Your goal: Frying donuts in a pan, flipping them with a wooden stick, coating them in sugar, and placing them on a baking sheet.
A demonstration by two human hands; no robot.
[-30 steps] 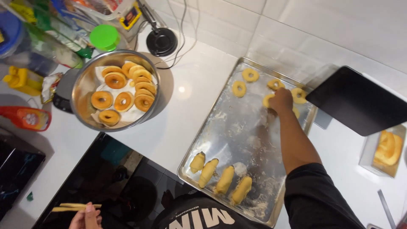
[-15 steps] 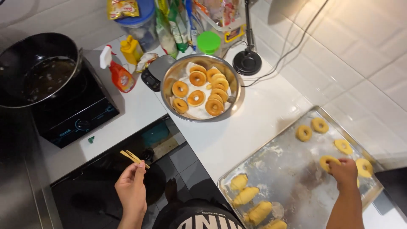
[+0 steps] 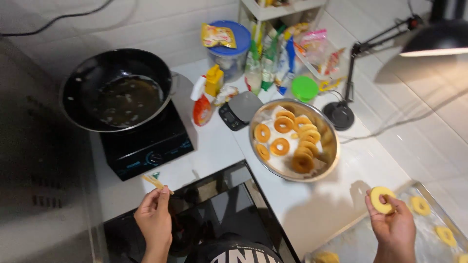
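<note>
Over counter | chopsticks (image 3: 157, 182) tips up-left | dough ring (image 3: 381, 199) upright, facing camera

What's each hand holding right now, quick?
Left hand: closed on a pair of chopsticks, tips pointing away.
Right hand: closed on a raw dough ring, held above the counter by the tray.

The right hand (image 3: 392, 226) has lifted a raw dough ring (image 3: 381, 199) off the baking tray (image 3: 429, 192) and now holds it up.
</note>
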